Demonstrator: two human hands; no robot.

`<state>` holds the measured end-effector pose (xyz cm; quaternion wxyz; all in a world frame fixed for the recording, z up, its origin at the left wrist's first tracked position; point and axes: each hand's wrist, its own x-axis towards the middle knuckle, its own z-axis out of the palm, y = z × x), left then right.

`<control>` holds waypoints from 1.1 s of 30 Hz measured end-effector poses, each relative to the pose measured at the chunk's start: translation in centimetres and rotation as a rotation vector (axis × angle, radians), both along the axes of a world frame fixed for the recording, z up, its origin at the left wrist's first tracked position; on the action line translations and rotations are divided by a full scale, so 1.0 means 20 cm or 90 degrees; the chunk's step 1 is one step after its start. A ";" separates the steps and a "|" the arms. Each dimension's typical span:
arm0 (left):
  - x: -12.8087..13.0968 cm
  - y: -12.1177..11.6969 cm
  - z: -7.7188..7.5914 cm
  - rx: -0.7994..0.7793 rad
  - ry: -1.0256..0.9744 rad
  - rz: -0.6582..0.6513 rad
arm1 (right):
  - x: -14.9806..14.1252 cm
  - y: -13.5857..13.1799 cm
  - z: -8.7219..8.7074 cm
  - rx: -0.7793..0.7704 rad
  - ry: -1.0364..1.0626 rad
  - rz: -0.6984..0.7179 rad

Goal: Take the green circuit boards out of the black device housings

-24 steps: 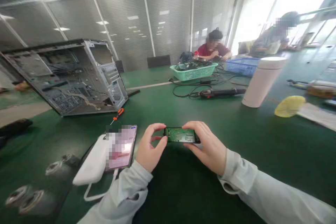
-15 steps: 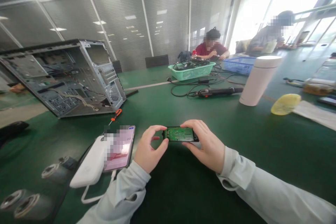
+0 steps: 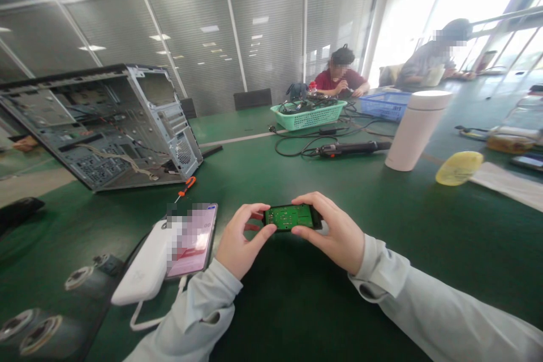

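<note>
We noted a green circuit board [image 3: 286,217] in a black frame [image 3: 316,216], held low in mid-view between the two hands, its soldered face turned toward us. The left hand [image 3: 241,242] had its grip closed on the left end, forefinger at the far edge, thumb at the near corner. The right hand [image 3: 335,231] gripped the right end likewise, fingers over the far edge, thumb at the near one. Whether the frame touched the desk [image 3: 292,300], we could not tell.

Left of the left hand we logged a white power bank [image 3: 142,268] beside a lit phone [image 3: 197,257]. Beyond them: an orange-handled screwdriver [image 3: 187,186], near the corner of an open-sided computer case [image 3: 127,141]. Grey metal cylinders [image 3: 55,336] stood out at lower left. Farther off, we saw a black power tool [image 3: 352,149] just left of a pale pink bottle [image 3: 418,133], nearer us than a green basket [image 3: 308,117] of cables.
</note>
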<state>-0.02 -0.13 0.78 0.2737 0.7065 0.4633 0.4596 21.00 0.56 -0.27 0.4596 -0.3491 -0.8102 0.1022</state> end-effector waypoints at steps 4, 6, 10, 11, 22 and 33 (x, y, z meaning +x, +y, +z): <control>-0.01 0.00 -0.01 0.026 0.019 -0.004 | 0.00 0.00 0.00 -0.004 0.000 0.012; -0.01 0.00 -0.01 0.044 0.027 -0.006 | 0.00 0.00 -0.01 -0.006 -0.005 0.020; -0.01 0.00 -0.02 0.080 0.053 -0.011 | 0.00 0.01 -0.02 -0.011 -0.012 0.019; -0.01 0.00 -0.03 0.088 0.061 -0.011 | 0.00 0.02 -0.02 -0.012 -0.013 0.014; 0.00 -0.04 0.04 0.177 0.197 0.008 | 0.00 -0.02 0.01 0.002 -0.075 -0.001; 0.01 -0.05 0.05 0.097 0.035 0.047 | 0.03 0.06 -0.06 -0.055 -0.056 -0.022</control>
